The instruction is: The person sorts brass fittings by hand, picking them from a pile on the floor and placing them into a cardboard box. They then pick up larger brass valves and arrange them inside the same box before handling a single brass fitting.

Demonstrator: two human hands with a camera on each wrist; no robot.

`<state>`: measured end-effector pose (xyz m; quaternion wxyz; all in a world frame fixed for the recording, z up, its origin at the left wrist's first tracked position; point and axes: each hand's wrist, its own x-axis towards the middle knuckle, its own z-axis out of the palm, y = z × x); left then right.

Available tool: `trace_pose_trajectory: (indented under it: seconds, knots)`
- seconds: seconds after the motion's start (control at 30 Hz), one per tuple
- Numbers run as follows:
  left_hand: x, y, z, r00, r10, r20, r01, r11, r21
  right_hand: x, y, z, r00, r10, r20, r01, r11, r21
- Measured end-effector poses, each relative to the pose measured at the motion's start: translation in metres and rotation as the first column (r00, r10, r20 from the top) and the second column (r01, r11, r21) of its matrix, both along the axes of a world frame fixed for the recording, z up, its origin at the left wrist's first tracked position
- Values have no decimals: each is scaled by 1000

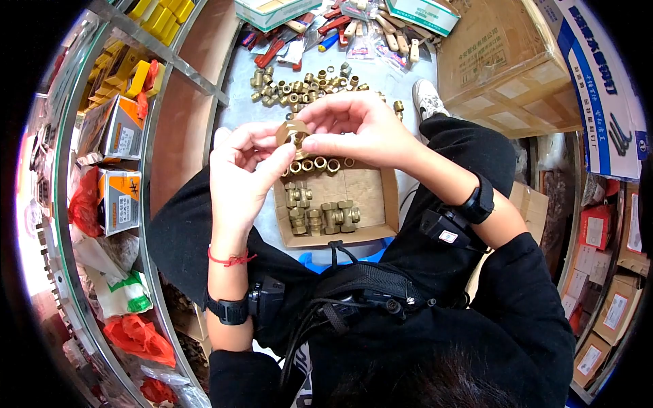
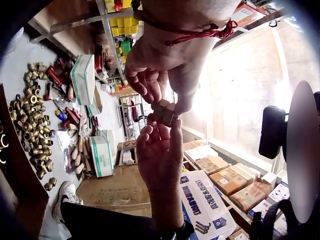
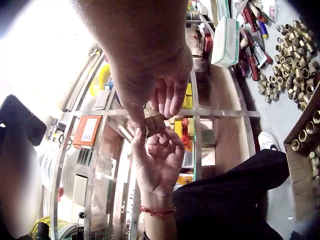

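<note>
Between both hands, above the cardboard tray (image 1: 377,198), is a brass pipe fitting (image 1: 291,131) with hexagonal faces. My left hand (image 1: 239,162) pinches it between thumb and fingers from the left. From the other side my right hand (image 1: 364,126) holds its end with thumb and fingertips, hiding part of it. In the left wrist view the fitting (image 2: 164,112) shows where the fingertips of both hands meet. Inside the tray stand several assembled brass fittings (image 1: 332,216), with a row of ring-shaped ones (image 1: 320,164) along its far edge.
Beyond the tray lies a loose pile of brass fittings (image 1: 309,87). Scrapers (image 1: 333,27) and green-white boxes (image 1: 275,12) sit farther back. A large carton (image 1: 503,64) stands at the right, and metal shelving (image 1: 153,129) runs along the left.
</note>
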<state>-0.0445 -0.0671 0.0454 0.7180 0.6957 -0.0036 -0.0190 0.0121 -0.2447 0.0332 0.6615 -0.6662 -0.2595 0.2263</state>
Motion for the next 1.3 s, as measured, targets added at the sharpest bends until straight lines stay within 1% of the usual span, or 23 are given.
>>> trace_pose_trajectory:
  seconds: [0.03, 0.1, 0.13, 0.2, 0.23, 0.27, 0.3, 0.4, 0.43, 0.53, 0.73, 0.83, 0.93, 1.0, 1.07, 1.1, 1.2, 1.23, 1.3]
  knots:
    - [1, 1, -2, 1000, -8, -24, 7, 999, -42, 0, 1, -2, 1000, -13, -18, 13, 1000, 27]
    - [2, 4, -5, 995, 2, -99, -7, 999, -46, 0, 4, -8, 998, -36, -55, 40, 996, 82]
    - [3, 5, -6, 991, 8, -136, -14, 999, -47, -1, 5, -8, 999, -50, -8, 50, 997, 55]
    - [3, 5, -7, 989, 3, -151, -14, 997, -72, -1, 4, -7, 993, -72, 91, 73, 997, 2]
    - [3, 5, -8, 988, 1, -155, -14, 996, -87, -2, 3, -3, 979, -62, 196, 72, 996, -43]
    - [3, 4, -7, 987, 1, -160, -17, 995, -99, -3, 1, 1, 954, -48, 297, 78, 993, -89]
    - [2, 3, -6, 986, 1, -166, -20, 994, -111, -3, 1, 1, 899, -65, 433, 124, 986, -110]
    - [2, 3, -7, 973, -34, -229, -11, 981, -193, -3, 3, -1, 748, -58, 661, 204, 968, -146]
    - [2, 4, -8, 965, -52, -258, -8, 974, -227, -4, 3, 0, 747, -52, 662, 197, 969, -146]
    - [1, 0, -4, 940, -76, -333, -21, 960, -280, -1, 4, -5, 652, -51, 756, 193, 976, -101]
    - [1, 2, -7, 927, -119, -355, 20, 963, -270, -1, 4, -4, 684, -48, 728, 164, 982, -89]
    - [1, 3, -6, 924, -109, -368, 50, 985, -166, -2, 4, -3, 711, -51, 701, 159, 983, -90]
    - [3, 3, -7, 923, -109, -368, 86, 993, -78, 1, 4, -9, 713, -40, 700, 150, 984, -96]
    - [2, 0, -3, 926, -56, -374, 41, 998, -48, 5, 5, -16, 746, -55, 664, 146, 986, -82]
    - [2, 0, -6, 946, 7, -323, -8, 1000, -2, 4, 3, -19, 858, -29, 512, 137, 975, -174]
    - [2, 2, -6, 946, 10, -324, -11, 1000, -2, 4, 3, -28, 893, -63, 446, 145, 978, -151]
    - [1, 7, -5, 973, 49, -225, -34, 997, 73, 4, 3, -49, 903, -100, 417, 196, 961, -194]
    - [0, 9, -4, 979, 41, -201, -27, 997, 70, 5, 2, -61, 922, -104, 372, 193, 958, -211]
    - [0, 16, -2, 988, 25, -153, -15, 998, 64, 4, 0, -83, 910, -126, 395, 224, 951, -213]
